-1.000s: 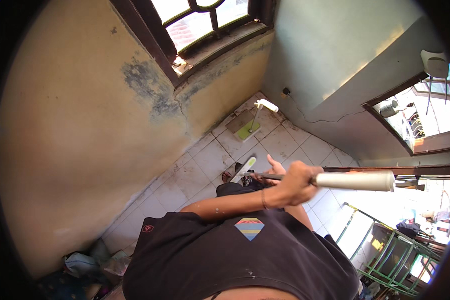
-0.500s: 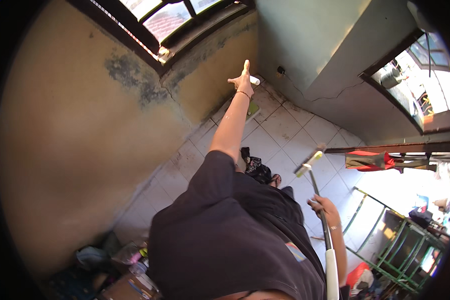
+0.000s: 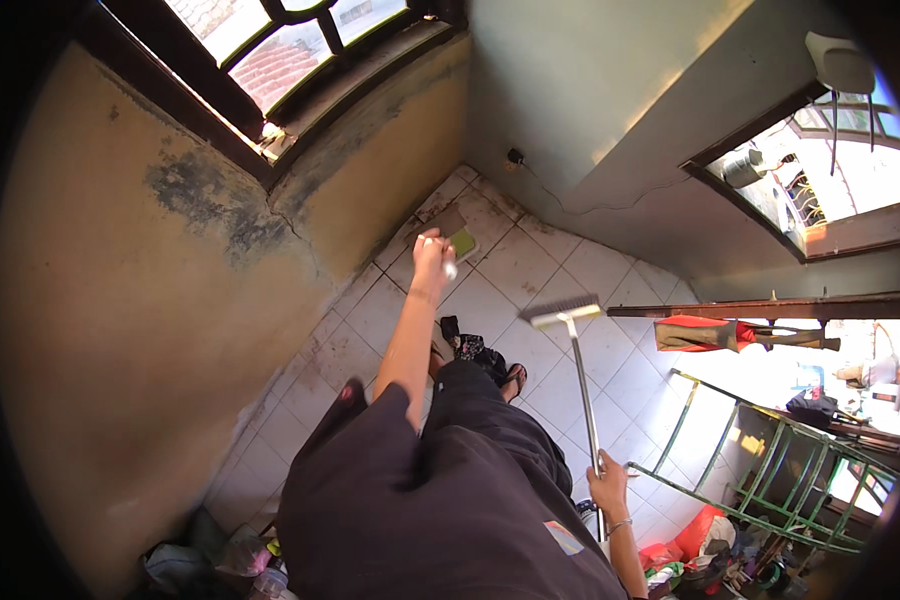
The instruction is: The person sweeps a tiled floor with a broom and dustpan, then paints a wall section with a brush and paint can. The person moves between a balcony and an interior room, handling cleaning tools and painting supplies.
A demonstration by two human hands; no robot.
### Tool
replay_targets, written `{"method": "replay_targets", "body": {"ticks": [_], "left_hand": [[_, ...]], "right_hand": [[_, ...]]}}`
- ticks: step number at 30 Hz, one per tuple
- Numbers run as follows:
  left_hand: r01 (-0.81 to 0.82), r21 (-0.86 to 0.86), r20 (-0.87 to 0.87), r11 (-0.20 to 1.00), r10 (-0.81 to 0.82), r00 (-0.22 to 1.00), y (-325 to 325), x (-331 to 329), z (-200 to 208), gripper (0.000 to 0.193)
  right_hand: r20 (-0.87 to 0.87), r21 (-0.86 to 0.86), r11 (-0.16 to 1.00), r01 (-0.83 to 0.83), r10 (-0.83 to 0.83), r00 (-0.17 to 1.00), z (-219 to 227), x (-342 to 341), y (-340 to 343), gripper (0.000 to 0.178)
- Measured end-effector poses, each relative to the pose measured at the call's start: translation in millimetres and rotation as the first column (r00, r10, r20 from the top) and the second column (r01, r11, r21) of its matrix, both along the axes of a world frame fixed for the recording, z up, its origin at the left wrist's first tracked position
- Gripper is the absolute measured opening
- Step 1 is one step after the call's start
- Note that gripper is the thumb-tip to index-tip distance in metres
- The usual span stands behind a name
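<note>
My left hand [image 3: 431,262] is stretched out ahead over the tiled floor, its fingers closed. A small white cylinder-like thing [image 3: 450,270] pokes out of the fist; the rest is hidden. My right hand [image 3: 608,485] is wrapped round the metal handle of a push broom [image 3: 582,380], low at the right. Its wide pale head with dark bristles [image 3: 564,312] points away from me, to the right of my feet. Just beyond my left hand, a flat green thing with a pale edge [image 3: 462,243] lies on the floor near the corner.
A stained yellowish wall [image 3: 160,330] with a window runs along the left. Ahead is a grey wall [image 3: 580,150] with a cable and socket. A green metal frame [image 3: 710,440] stands at the right, near a pile of bags [image 3: 690,545]. Black patterned cloth [image 3: 473,350] is by my feet.
My left hand has come down and back toward me, its fingers curling from spread to closed. The broom has swung left, its head turning, and my right hand has moved lower and left.
</note>
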State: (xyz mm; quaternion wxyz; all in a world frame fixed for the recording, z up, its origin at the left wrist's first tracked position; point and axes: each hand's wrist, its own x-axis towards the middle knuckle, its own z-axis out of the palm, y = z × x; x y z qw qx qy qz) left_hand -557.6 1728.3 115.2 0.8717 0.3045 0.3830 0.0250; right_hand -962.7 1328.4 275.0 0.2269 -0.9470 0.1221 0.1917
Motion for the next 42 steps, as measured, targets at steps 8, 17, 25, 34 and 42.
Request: {"method": "replay_targets", "body": {"ticks": [8, 17, 25, 34, 42], "left_hand": [[0.471, 0.062, -0.172, 0.88, -0.455, 0.874, 60, -158, 53, 0.047], [0.594, 0.088, -0.231, 0.8, -0.564, 0.793, 77, -175, 66, 0.038], [0.514, 0.129, -0.209, 0.848, -0.484, 0.85, 83, -182, 65, 0.042], [0.762, 0.633, -0.647, 0.138, -0.447, 0.618, 107, -175, 66, 0.056], [0.032, 0.982, -0.001, 0.188, -0.164, 0.987, 214, 64, 113, 0.069]], "right_hand": [[0.177, 0.252, 0.967, -0.048, 0.003, 0.984, 57, 175, 130, 0.044], [0.538, 0.067, 0.949, -0.31, 0.227, 0.812, 65, 324, 164, 0.047], [0.487, 0.061, 0.962, -0.266, 0.204, 0.849, 89, 322, 174, 0.052], [0.427, 0.073, 0.964, -0.256, 0.202, 0.881, 106, 274, 178, 0.044], [0.262, 0.174, 0.966, -0.19, 0.141, 0.955, 156, 135, 187, 0.044]]}}
